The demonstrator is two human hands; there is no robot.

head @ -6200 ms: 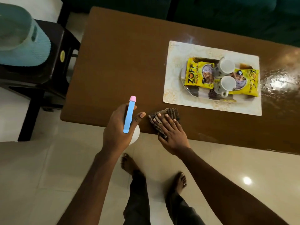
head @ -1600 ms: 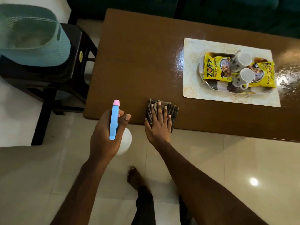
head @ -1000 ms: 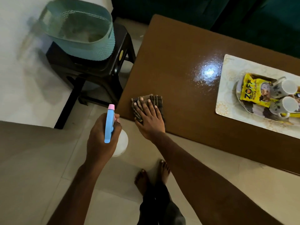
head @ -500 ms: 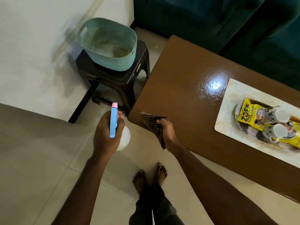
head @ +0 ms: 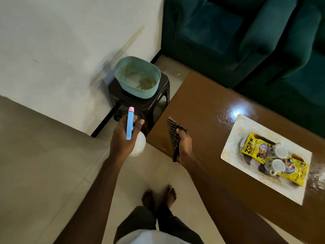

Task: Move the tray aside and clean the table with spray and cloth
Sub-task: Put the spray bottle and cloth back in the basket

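The checked cloth [head: 173, 136] is gripped in the right hand [head: 184, 144], fingers curled over its upper fold, so that one end sticks up past the knuckles and the other hangs down beside the wrist. Hand and cloth are at the near left corner of the brown table [head: 198, 106], and the cloth appears lifted off the wood rather than lying flat on it. The left hand [head: 122, 138] is wrapped round the one spray bottle [head: 130, 123], thumb up beside the blue head with its pink tip, the white body showing below the palm. The bottle is held over the floor, just left of the table corner and near the cloth. Well to the right on the table, apart from both hands, lies a pale patterned mat [head: 230, 148], and on it sits the tray [head: 245, 156]. The tray holds two yellow snack packets [head: 253, 147] and two white cups [head: 281, 151], the cups side by side between the packets and lying partly on them. Beyond the left hand, a dark stool [head: 140, 104] carries one teal basket [head: 142, 93]. Something pale lies in its bottom, but the view is too blurred to tell what. A dark green sofa [head: 228, 41] stands behind the table, and two bare feet [head: 158, 195] are on the tiled floor.
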